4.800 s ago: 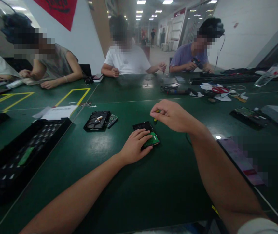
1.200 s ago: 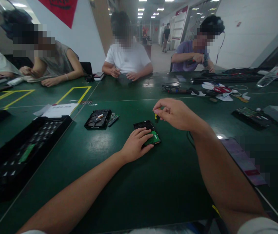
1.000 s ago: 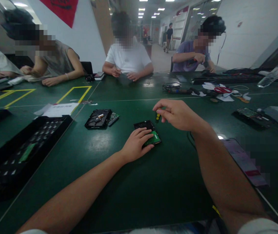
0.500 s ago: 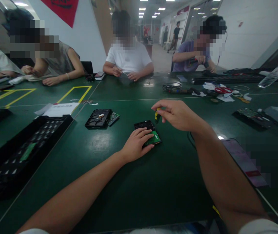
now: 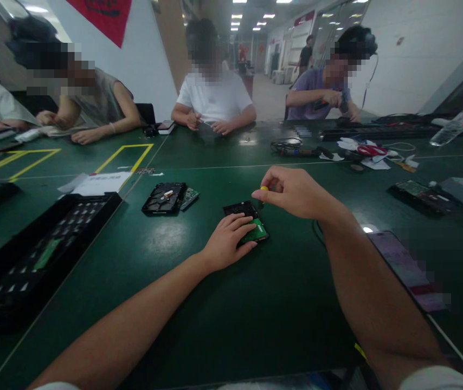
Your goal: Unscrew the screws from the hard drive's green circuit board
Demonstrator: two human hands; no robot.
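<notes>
My left hand [image 5: 225, 242] lies spread over a hard drive [image 5: 239, 210] on the green table, its fingers on the top and its thumb along the near edge. The drive has a black body and a green circuit board [image 5: 258, 231], partly covered by my fingers. Just above the drive's right side, my right hand [image 5: 290, 189] pinches a small yellow-and-black screwdriver [image 5: 264, 190] held upright. Its handle is mostly hidden by my fingers, and I cannot tell whether its tip touches the drive. To the left lies another black hard drive [image 5: 162, 198], with a loose circuit board [image 5: 190, 199] beside it.
A long black tray [image 5: 111, 201] stands at the left, near paper sheets [image 5: 103, 182]. A phone [image 5: 400, 260] lies by my right forearm. Another drive [image 5: 418, 196], cables [image 5: 288, 143] and a bottle [image 5: 459, 124] are at the right. Several people sit across the table.
My right fingers have closed further around the screwdriver handle, covering more of it, and the hand has turned slightly. My left hand and the drive have stayed in place.
</notes>
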